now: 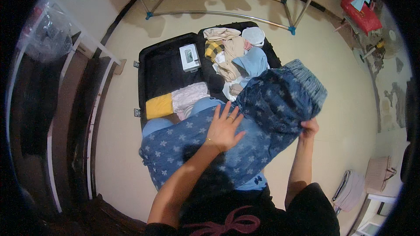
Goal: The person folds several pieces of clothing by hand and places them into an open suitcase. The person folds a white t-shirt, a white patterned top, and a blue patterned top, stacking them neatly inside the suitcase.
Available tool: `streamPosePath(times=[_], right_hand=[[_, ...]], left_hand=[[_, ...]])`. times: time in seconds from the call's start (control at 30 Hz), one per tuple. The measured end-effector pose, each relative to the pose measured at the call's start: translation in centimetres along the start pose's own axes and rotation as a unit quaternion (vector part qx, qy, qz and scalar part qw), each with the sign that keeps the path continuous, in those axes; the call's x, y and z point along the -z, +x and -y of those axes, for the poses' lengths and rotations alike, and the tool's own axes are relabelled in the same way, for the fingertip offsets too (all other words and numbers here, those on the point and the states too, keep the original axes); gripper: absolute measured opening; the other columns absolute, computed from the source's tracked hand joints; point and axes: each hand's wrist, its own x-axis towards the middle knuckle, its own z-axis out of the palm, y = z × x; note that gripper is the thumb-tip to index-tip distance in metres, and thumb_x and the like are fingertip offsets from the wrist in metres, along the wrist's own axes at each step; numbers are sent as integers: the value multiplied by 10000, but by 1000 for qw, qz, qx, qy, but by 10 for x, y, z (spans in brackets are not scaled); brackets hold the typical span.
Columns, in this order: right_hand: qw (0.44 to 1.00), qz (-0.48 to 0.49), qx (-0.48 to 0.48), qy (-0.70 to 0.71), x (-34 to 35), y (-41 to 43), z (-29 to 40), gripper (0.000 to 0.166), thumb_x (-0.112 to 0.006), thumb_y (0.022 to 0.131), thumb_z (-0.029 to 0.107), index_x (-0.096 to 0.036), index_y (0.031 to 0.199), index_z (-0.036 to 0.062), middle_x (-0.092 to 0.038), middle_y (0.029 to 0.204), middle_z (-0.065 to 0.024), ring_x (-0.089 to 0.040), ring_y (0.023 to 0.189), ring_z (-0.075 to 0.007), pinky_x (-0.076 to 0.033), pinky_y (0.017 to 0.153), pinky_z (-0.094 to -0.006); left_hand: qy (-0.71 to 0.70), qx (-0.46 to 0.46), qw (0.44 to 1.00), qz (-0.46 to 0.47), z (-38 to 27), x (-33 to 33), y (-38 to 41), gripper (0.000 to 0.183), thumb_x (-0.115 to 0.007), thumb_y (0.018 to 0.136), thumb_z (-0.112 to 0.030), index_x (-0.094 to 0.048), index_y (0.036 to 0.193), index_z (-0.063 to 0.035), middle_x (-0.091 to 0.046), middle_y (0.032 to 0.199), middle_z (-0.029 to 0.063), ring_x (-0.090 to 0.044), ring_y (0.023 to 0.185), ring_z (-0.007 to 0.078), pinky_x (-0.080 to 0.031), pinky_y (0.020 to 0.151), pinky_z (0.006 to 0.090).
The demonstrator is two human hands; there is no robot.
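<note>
Blue denim trousers with a pale flower print [183,137] lie across my lap, their elastic waistband raised at the right. My left hand [223,131] rests flat on the cloth with its fingers spread. My right hand [309,128] grips the trousers' edge below the waistband, its fingers partly hidden by the cloth. Beyond my lap an open black suitcase [160,64] lies on the floor. Its left half holds a folded yellow cloth [159,106], a pale patterned garment [190,95] and a white box [189,58]. Loose garments, among them a light blue one [254,61], fill part of the right half.
A metal rack [223,14] with blue joints stands behind the suitcase. Dark shelves with white edges [90,131] are at the left. A red case [361,11] is at the upper right; folded cloth [350,190] and a woven basket [377,174] are at the lower right.
</note>
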Motion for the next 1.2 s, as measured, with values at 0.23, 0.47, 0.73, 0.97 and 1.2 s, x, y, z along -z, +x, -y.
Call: streamPosePath(times=[0.23, 0.47, 0.73, 0.97, 1.2], right_hand=[[613, 418, 179, -646, -96, -47, -28, 352, -666, 519, 57, -531, 843, 89, -425, 1278, -188, -250, 1319, -369, -173, 1052, -581], [624, 371, 83, -683, -111, -78, -62, 378, -696, 513, 28, -483, 825, 36, -322, 1379, -200, -203, 1331, -389, -181, 1066, -540], [676, 213, 159, -687, -45, -59, -61, 310, -546, 518, -93, -436, 775, 42, -373, 1377, -182, -298, 1296, -390, -210, 1057, -513], [974, 80, -135, -164, 30, -47, -71, 423, -511, 665, 97, -543, 1082, 35, -505, 1256, -117, -421, 1211, -237, -302, 1012, -350], [881, -48, -470, 23, 47, -10, -145, 577, -530, 857, 484, -537, 1124, -28, -633, 1026, -118, -621, 898, -217, -494, 827, -346]], left_hand=[[-783, 286, 535, -139, 23, 22, -21, 498, -348, 937, -384, -363, 1335, -85, -515, 1219, 139, -502, 1096, 212, -392, 941, 349], [-511, 341, 788, -39, 11, 39, -30, 836, -697, 767, -355, -227, 1356, 6, -495, 1233, 202, -515, 1091, 304, -395, 933, 367], [-480, 319, 810, -107, -25, -37, 31, 720, -592, 725, -72, -236, 1348, -13, -513, 1140, 306, -506, 1072, 430, -401, 916, 404], [-522, 306, 786, -125, -54, -23, 10, 772, -503, 743, 30, -100, 1401, -12, -444, 1234, 304, -465, 1132, 417, -360, 963, 377], [-269, 178, 933, -158, -63, -9, -2, 702, -505, 732, 52, -336, 1377, -168, -226, 1415, 238, -286, 1265, 406, -301, 1014, 443]])
